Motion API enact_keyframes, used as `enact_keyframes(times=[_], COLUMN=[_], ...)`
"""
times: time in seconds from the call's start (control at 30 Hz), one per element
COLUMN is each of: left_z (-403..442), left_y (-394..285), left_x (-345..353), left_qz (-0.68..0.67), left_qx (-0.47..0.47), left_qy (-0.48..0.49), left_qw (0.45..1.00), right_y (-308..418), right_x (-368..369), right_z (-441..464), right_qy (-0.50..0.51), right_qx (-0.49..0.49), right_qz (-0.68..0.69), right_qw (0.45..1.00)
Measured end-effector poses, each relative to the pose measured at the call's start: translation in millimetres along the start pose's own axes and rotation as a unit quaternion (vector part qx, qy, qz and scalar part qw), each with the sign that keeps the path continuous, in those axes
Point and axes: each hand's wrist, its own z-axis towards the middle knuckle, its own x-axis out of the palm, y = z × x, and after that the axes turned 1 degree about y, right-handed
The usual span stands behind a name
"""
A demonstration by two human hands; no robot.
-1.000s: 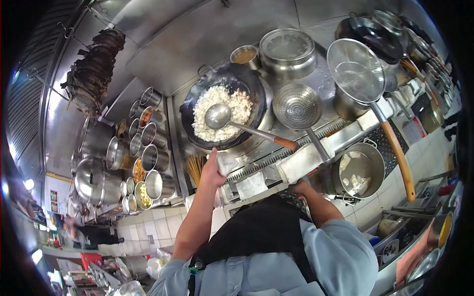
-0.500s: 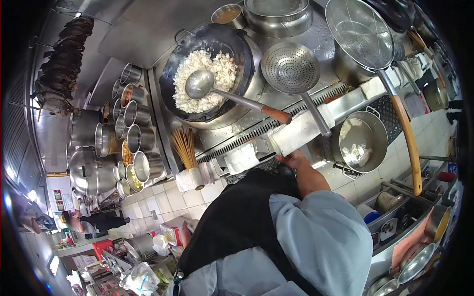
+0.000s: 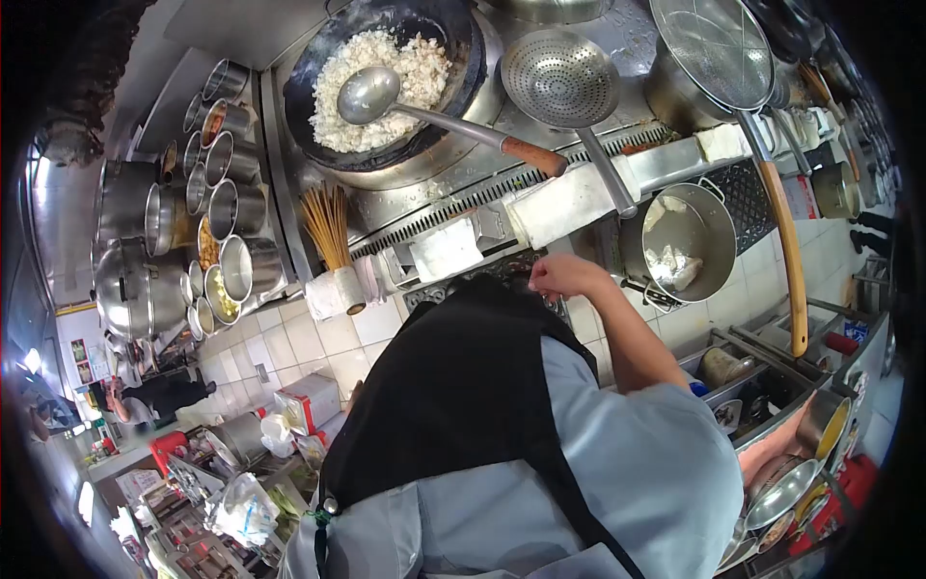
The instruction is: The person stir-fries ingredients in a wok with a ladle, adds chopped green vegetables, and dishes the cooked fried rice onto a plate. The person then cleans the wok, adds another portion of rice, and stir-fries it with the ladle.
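Note:
My right hand [image 3: 569, 276] is in front of the stove's edge, just above the black apron [image 3: 434, 386]. Its fingers are curled together, and whatever they may hold is too small or hidden to make out. Closest to it are a folded white cloth [image 3: 564, 207] on the stove rail and a large pot [image 3: 709, 275] with pale pieces in liquid. Rice [image 3: 338, 111] lies in a black wok [image 3: 301, 106], with a steel ladle [image 3: 369, 94] resting on it, its wooden handle toward me. My left hand is hidden behind my body.
A perforated strainer [image 3: 559, 77] and a mesh sieve [image 3: 716, 53] lie right of the wok. Bamboo sticks [image 3: 328, 232] stand at the stove's left corner, beside several steel containers [image 3: 236, 207]. Another person [image 3: 159, 398] is far off at left.
My right hand has risen from beside the stove rail to above the apron, its fingers curled. The view has shifted, so the stove sits higher in it. The ladle still rests in the wok.

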Motion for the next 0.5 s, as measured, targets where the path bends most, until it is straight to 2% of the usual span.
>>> enact_keyframes(times=[0.03, 0.1, 0.2, 0.3, 0.37, 0.47, 0.5], left_z=[3.3, 8.4, 15.7, 19.1, 14.9, 4.2, 0.2], left_y=[-0.4, -0.6, 0.5, 0.0, -1.7, -16.1, -25.0], left_x=[3.1, 9.2, 20.7, 33.1, 39.4, 47.2, 46.5], left_qz=[0.006, 0.014, 0.010, -0.022, -0.095, -0.268, -0.178], left_qx=[0.003, 0.011, 0.019, 0.025, 0.016, 0.020, 0.039], left_qy=[0.001, 0.004, 0.013, 0.026, 0.054, 0.147, 0.121], left_qw=[1.000, 1.000, 1.000, 0.999, 0.994, 0.952, 0.976], right_y=[10.0, 21.8, 44.5, 21.8, 19.7, 23.9, 19.3], right_x=[0.3, 1.9, 7.9, -2.6, -7.1, -22.3, -30.4], right_z=[-17.4, -38.8, -52.1, -19.0, -17.4, -17.5, -11.4], right_qy=[-0.104, -0.302, -0.472, -0.491, -0.485, -0.478, -0.475], right_qx=[-0.078, -0.231, -0.142, -0.122, -0.154, -0.186, -0.191], right_qz=[-0.054, -0.159, -0.361, -0.398, -0.378, -0.324, -0.281], right_qw=[0.990, 0.911, 0.792, 0.766, 0.774, 0.795, 0.811])
